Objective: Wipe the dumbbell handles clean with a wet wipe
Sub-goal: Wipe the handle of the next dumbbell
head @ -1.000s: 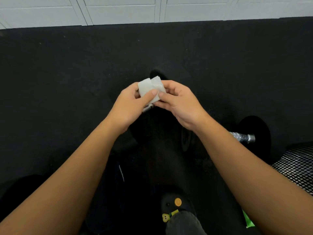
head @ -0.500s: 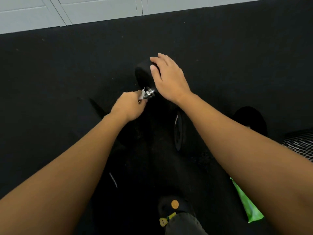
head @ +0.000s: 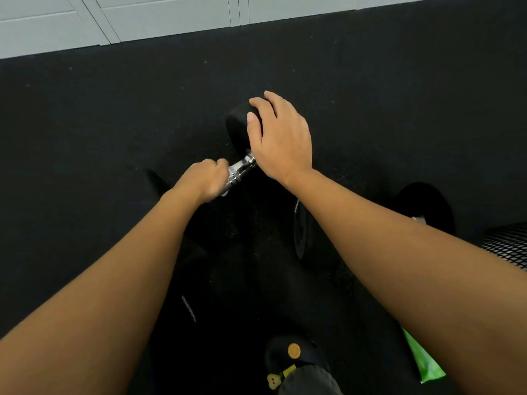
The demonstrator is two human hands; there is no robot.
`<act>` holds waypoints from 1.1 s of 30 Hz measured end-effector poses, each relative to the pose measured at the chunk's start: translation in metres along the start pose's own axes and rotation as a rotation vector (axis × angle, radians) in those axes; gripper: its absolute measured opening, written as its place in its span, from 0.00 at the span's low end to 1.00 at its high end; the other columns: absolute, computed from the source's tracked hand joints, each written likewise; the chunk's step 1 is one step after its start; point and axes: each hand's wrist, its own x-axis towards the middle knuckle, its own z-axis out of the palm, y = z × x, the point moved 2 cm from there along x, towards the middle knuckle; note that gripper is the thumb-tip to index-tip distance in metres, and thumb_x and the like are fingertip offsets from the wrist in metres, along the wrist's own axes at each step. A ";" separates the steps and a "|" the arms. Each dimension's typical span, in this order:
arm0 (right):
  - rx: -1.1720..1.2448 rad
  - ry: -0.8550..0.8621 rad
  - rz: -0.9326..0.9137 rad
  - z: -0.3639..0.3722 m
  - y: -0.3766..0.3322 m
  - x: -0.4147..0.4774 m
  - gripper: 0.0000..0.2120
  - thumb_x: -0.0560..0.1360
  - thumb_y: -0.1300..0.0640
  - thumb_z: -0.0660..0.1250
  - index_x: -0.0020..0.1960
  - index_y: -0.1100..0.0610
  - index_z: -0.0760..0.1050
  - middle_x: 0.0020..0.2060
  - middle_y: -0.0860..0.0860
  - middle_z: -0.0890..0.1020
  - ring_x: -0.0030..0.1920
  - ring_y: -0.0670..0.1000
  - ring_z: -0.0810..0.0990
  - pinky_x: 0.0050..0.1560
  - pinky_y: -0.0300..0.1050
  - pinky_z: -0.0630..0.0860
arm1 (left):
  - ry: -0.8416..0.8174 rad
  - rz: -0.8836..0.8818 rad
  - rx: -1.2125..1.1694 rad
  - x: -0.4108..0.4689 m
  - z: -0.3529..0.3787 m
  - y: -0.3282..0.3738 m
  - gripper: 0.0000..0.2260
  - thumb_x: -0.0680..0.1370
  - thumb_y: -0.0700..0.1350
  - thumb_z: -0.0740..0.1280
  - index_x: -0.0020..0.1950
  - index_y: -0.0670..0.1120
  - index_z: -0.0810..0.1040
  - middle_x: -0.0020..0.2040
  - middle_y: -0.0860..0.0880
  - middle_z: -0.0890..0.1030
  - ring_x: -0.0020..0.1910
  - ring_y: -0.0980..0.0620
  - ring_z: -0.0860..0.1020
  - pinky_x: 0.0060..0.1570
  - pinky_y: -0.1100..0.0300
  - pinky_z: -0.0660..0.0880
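Nearest the camera, at the bottom edge, is the toe of a black shoe with small charms on it, and to its right the corner of a green packet shows from under the right forearm. Both lie on the black rubber floor. Farther out on the right lies a second dumbbell. Its handle is mostly hidden behind the forearm, and a black mesh surface sits just beside it at the frame edge. In the middle, the dumbbell being worked on lies at a slant on the floor. The left hand is clenched round the near part of its chrome handle. The wet wipe cannot be made out inside the fist. A short bare stretch of the knurled metal shows between the two hands. The right hand rests over the far black head, with fingers loosely spread across the top and the thumb against its near face, not clenched. Beyond the floor runs a pale grey panelled wall.
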 end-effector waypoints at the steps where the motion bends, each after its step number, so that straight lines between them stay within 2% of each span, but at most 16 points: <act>1: 0.000 0.009 0.003 0.001 0.000 0.000 0.19 0.79 0.51 0.54 0.64 0.57 0.73 0.64 0.55 0.74 0.66 0.54 0.71 0.63 0.51 0.68 | 0.035 0.003 0.013 -0.006 0.002 0.001 0.10 0.80 0.38 0.50 0.47 0.36 0.68 0.55 0.33 0.74 0.50 0.36 0.72 0.47 0.50 0.67; 3: -0.005 0.022 0.011 0.002 0.001 -0.001 0.18 0.78 0.51 0.54 0.63 0.57 0.74 0.64 0.55 0.75 0.66 0.54 0.72 0.64 0.51 0.68 | 0.103 0.025 0.022 -0.010 0.005 0.006 0.10 0.80 0.38 0.49 0.42 0.38 0.65 0.53 0.33 0.76 0.44 0.39 0.71 0.42 0.52 0.65; 5: -0.004 0.027 0.014 0.002 0.000 -0.001 0.18 0.78 0.51 0.54 0.63 0.57 0.74 0.64 0.55 0.75 0.66 0.55 0.72 0.64 0.52 0.68 | 0.136 0.084 0.003 -0.009 0.010 0.015 0.11 0.81 0.39 0.49 0.43 0.38 0.68 0.52 0.34 0.77 0.43 0.39 0.72 0.41 0.52 0.66; 7: 0.001 0.029 0.014 0.002 0.000 -0.001 0.18 0.78 0.51 0.55 0.63 0.57 0.74 0.64 0.55 0.75 0.66 0.55 0.72 0.64 0.52 0.69 | 0.127 0.112 -0.084 -0.008 0.014 0.028 0.16 0.82 0.41 0.48 0.49 0.37 0.73 0.54 0.36 0.77 0.49 0.37 0.74 0.49 0.48 0.71; 9: 0.005 0.029 0.012 0.002 0.000 -0.001 0.18 0.79 0.51 0.55 0.63 0.56 0.73 0.64 0.55 0.75 0.66 0.54 0.71 0.65 0.52 0.69 | 0.110 0.120 -0.142 -0.005 0.016 0.036 0.16 0.82 0.42 0.48 0.53 0.37 0.73 0.57 0.37 0.77 0.54 0.37 0.74 0.55 0.48 0.70; 12: 0.005 0.020 0.007 0.002 0.002 -0.002 0.19 0.79 0.50 0.54 0.64 0.56 0.73 0.65 0.55 0.74 0.67 0.54 0.71 0.65 0.51 0.68 | 0.085 0.063 -0.132 -0.003 0.011 0.032 0.15 0.82 0.42 0.47 0.47 0.40 0.71 0.56 0.38 0.75 0.51 0.41 0.72 0.47 0.53 0.65; 16: 0.008 0.039 -0.003 0.002 0.004 -0.002 0.19 0.78 0.50 0.55 0.64 0.56 0.73 0.65 0.55 0.74 0.67 0.54 0.71 0.64 0.51 0.68 | 0.108 0.030 -0.037 -0.017 0.003 0.018 0.15 0.82 0.41 0.47 0.47 0.36 0.70 0.55 0.33 0.75 0.53 0.36 0.73 0.52 0.48 0.69; 19: 0.004 0.041 0.005 0.003 0.004 -0.003 0.19 0.78 0.49 0.54 0.64 0.55 0.73 0.65 0.54 0.74 0.67 0.54 0.71 0.64 0.51 0.68 | 0.128 0.018 -0.017 -0.024 0.004 0.016 0.14 0.82 0.41 0.47 0.43 0.40 0.67 0.53 0.34 0.76 0.47 0.39 0.72 0.48 0.49 0.69; 21: 0.000 0.052 0.007 0.004 0.004 -0.003 0.19 0.78 0.50 0.54 0.64 0.56 0.73 0.65 0.54 0.74 0.66 0.54 0.71 0.64 0.51 0.69 | 0.105 0.061 -0.044 -0.024 0.007 0.021 0.16 0.82 0.43 0.46 0.47 0.39 0.70 0.55 0.36 0.77 0.48 0.41 0.72 0.49 0.51 0.68; 23: 0.002 0.055 0.009 0.004 0.004 -0.003 0.19 0.78 0.50 0.55 0.64 0.56 0.74 0.65 0.54 0.75 0.66 0.54 0.71 0.65 0.51 0.69 | 0.064 0.094 -0.153 -0.020 0.010 0.029 0.18 0.82 0.46 0.45 0.58 0.42 0.73 0.60 0.41 0.76 0.53 0.45 0.73 0.50 0.54 0.67; 25: -0.001 0.055 0.010 0.004 0.003 -0.004 0.19 0.78 0.50 0.55 0.64 0.55 0.74 0.65 0.54 0.75 0.66 0.54 0.71 0.65 0.51 0.69 | 0.046 0.095 -0.199 -0.015 0.012 0.035 0.19 0.82 0.47 0.45 0.61 0.45 0.73 0.62 0.42 0.75 0.55 0.46 0.72 0.52 0.55 0.66; 28: 0.002 0.059 0.010 0.004 0.004 -0.003 0.19 0.78 0.50 0.55 0.64 0.55 0.74 0.65 0.54 0.75 0.66 0.53 0.71 0.65 0.50 0.68 | 0.054 0.089 -0.140 -0.012 0.008 0.032 0.19 0.83 0.45 0.46 0.58 0.40 0.74 0.58 0.40 0.77 0.51 0.44 0.73 0.53 0.52 0.68; 31: 0.004 0.071 0.001 0.005 0.004 -0.003 0.19 0.78 0.50 0.55 0.63 0.56 0.74 0.64 0.54 0.75 0.66 0.53 0.72 0.64 0.50 0.69 | 0.137 0.082 -0.045 -0.014 0.008 0.021 0.12 0.82 0.40 0.48 0.47 0.38 0.69 0.52 0.36 0.77 0.46 0.40 0.73 0.44 0.52 0.66; 33: 0.000 0.086 -0.001 0.005 0.004 -0.003 0.19 0.78 0.50 0.55 0.63 0.56 0.74 0.64 0.55 0.75 0.65 0.54 0.72 0.63 0.51 0.70 | 0.152 0.084 -0.009 -0.017 0.010 0.012 0.13 0.82 0.44 0.49 0.45 0.40 0.69 0.47 0.37 0.77 0.45 0.40 0.74 0.41 0.55 0.65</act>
